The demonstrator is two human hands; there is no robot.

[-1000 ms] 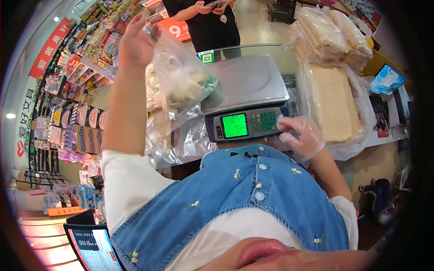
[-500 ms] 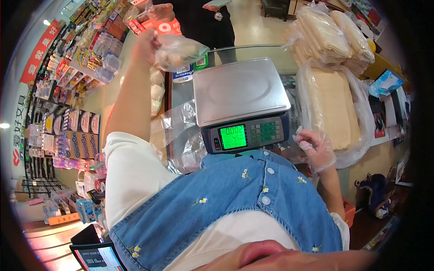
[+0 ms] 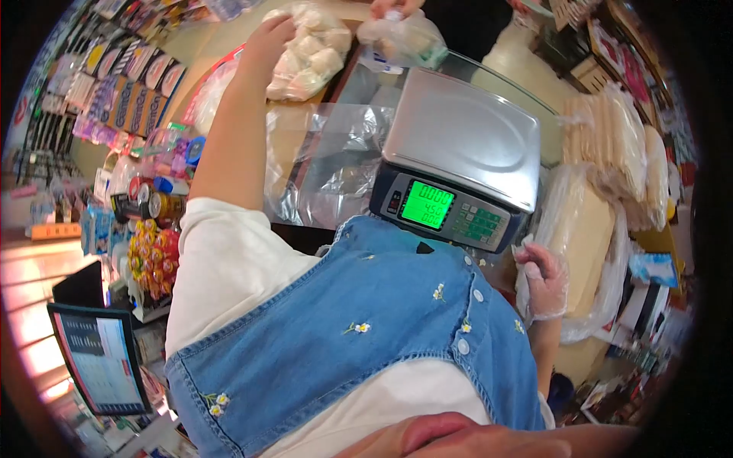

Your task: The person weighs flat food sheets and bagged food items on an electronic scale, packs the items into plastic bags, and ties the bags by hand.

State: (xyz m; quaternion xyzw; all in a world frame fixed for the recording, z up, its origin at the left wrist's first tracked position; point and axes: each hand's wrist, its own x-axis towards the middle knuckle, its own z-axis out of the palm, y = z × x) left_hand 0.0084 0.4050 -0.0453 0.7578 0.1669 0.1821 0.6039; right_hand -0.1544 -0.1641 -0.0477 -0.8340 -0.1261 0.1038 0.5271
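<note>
My bare left hand (image 3: 273, 38) is at the left edge of a clear bag of white, rounded pieces (image 3: 309, 57); its fingers are loosely bent and partly apart, with nothing visibly held. Beside the scale's lower right corner, my right hand (image 3: 544, 276) wears a clear plastic glove. Its fingers curl round a crumpled clear bit too small to name. The scale (image 3: 466, 137) has a bare metal plate, and its green display (image 3: 427, 204) reads 0.000. Another person's hand (image 3: 397, 9) holds a knotted clear bag (image 3: 401, 42) beyond the scale.
Clear plastic sheeting (image 3: 328, 164) lies on the counter left of the scale. Stacked pale sheets in plastic (image 3: 576, 240) are at the right, with more wrapped bundles (image 3: 611, 141) behind. A monitor (image 3: 99, 359) stands at the lower left, near packaged goods (image 3: 153, 256).
The clear bag has passed from my left hand to the other person's hand. The view has turned and shifted left. The display has gone from -0.002 to 0.000.
</note>
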